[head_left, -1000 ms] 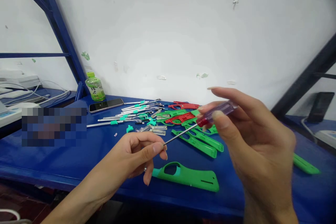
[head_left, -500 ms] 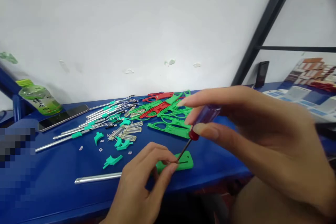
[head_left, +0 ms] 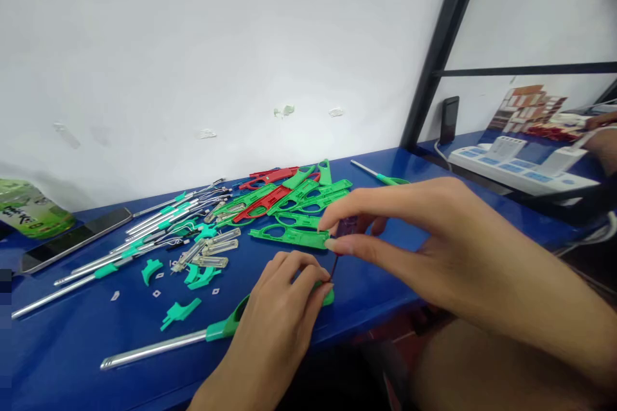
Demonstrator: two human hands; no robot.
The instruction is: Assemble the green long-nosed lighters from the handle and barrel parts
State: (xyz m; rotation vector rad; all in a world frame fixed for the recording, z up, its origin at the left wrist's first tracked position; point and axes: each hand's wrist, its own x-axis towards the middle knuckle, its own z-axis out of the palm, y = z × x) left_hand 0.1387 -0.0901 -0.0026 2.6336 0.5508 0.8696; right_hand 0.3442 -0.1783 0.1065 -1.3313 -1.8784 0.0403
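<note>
A flat, matte white wall (head_left: 241, 45), scuffed in places, stands behind a smooth, glossy blue table (head_left: 376, 279). The right hand (head_left: 414, 241) bends its thumb and forefinger into a close pinch on a screwdriver (head_left: 346, 227). The left hand (head_left: 289, 305) lies over the handle of a lighter (head_left: 219, 330), fingers curled and thumb drawn in near the screwdriver's shaft; whether they grip anything is hidden.

Beyond the hands, thin plastic shells (head_left: 289, 236), green and red, overlap in a heap, hollow and ribbed inside. Slim, shiny metal rods (head_left: 58, 295) with teal collars and loose wires lie left of them.

The lighter lies near the table's front edge, its silver neck pointing left. It should be light and stiff, the neck slippery; the broad green handle looks the best place to hold. The screwdriver's purple handle, hard and rounded, probably wants a firm pinch, its thin shaft being easy to tip.

Clear plastic strips (head_left: 212, 262), curved teal triggers (head_left: 178, 313) and tiny pale chips (head_left: 157, 294) lie scattered; the chips look easiest to lose.
</note>
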